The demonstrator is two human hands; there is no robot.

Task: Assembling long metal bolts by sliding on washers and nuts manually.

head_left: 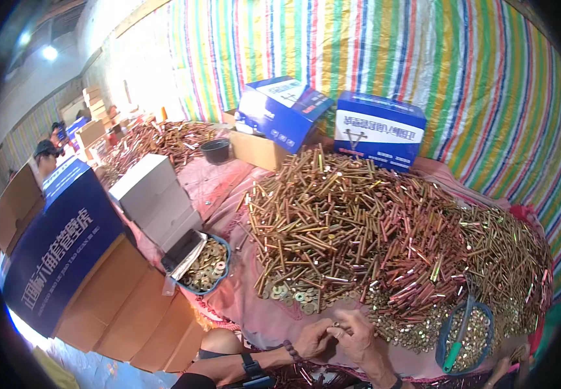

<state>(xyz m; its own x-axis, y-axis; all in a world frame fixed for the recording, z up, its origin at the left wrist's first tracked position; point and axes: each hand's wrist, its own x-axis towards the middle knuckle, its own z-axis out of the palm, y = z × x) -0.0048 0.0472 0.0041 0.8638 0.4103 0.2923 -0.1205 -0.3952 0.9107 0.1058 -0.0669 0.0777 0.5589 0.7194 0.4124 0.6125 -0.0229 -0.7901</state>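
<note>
My left hand (311,341), with a beaded bracelet and a dark watch on its arm, meets my right hand (356,337) at the near edge of the table. Both hands have their fingers drawn together, fingertips close to each other. Whatever lies between them is too small or hidden to make out. Just beyond them, flat washers (306,297) lie at the foot of a large heap of long brass-coloured bolts (319,227). Small nuts (400,329) spread out to the right of my right hand.
At right, a blue basket (442,343) holds nuts and a green-handled tool (453,356). A blue bowl (227,275) of washers stands left, beside open cartons (108,301). Blue-and-white boxes (380,131) stand behind the heap. Another person's hand (507,366) shows lower right; a person (47,159) sits far left.
</note>
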